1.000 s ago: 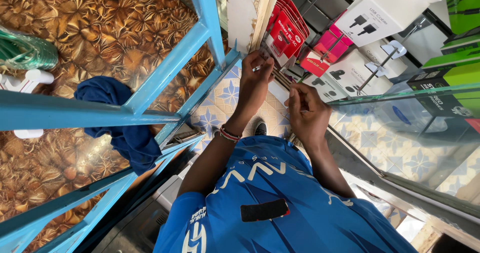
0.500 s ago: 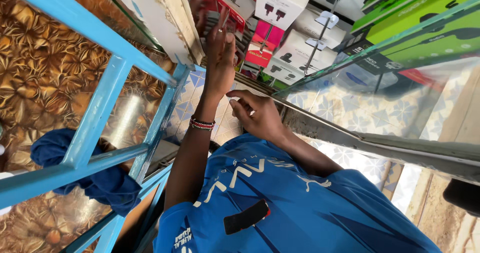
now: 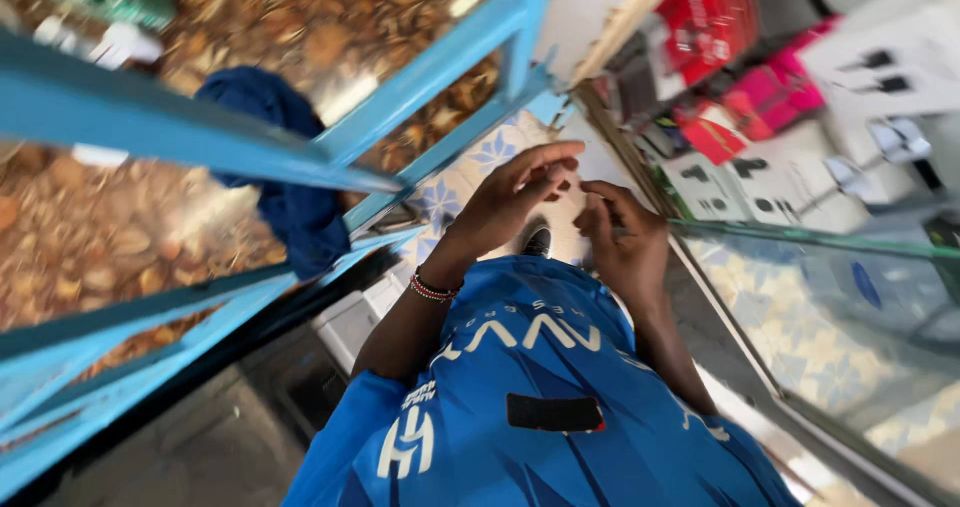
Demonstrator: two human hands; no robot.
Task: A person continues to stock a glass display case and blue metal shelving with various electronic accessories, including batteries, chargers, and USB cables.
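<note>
My left hand [image 3: 510, 202], with a beaded bracelet [image 3: 432, 289] on the wrist, is raised in front of my blue shirt [image 3: 530, 407]. Its thumb and forefinger pinch a small dark item [image 3: 563, 183] that is too blurred to identify. My right hand [image 3: 628, 242] is close beside it, almost touching, with its fingers curled around a thin grey piece [image 3: 620, 232]. Both hands hover over the patterned tile floor [image 3: 455, 182], between the two counters.
A blue metal frame [image 3: 420, 97] with glass panes stands at the left, and a dark blue cloth [image 3: 285, 182] is draped over its bar. A glass display case [image 3: 830, 297] runs along the right. Red, pink and white boxes [image 3: 770, 97] fill the shelves behind. My shoe [image 3: 538, 242] shows below.
The view has swung, so the blue frame and cloth now sit higher and more central. My left hand has dropped from the shelf area and now meets my right hand.
</note>
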